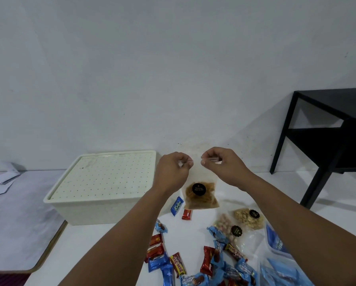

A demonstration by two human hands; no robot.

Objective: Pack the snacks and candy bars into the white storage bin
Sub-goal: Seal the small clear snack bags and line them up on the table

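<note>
A clear snack pouch [201, 195] with brown strips and a round black label hangs upright above the white table. My left hand [174, 169] and my right hand [220, 164] each pinch one top corner of it. The white storage bin [102, 182] stands to the left with its perforated lid on. Two more clear pouches, one of pale nuts [248, 218] and one of pinkish coated nuts [227, 226], lie on the table at the right. Several red and blue candy bars [173, 259] are scattered near the front edge, with a blue bar [176, 205] and a red bar [186, 214] under the held pouch.
A black side table [327, 129] stands at the right by the white wall. Light blue packets [280, 267] lie at the lower right. Papers [1, 180] rest on a grey surface at far left, beyond the table's rounded left edge [47, 250].
</note>
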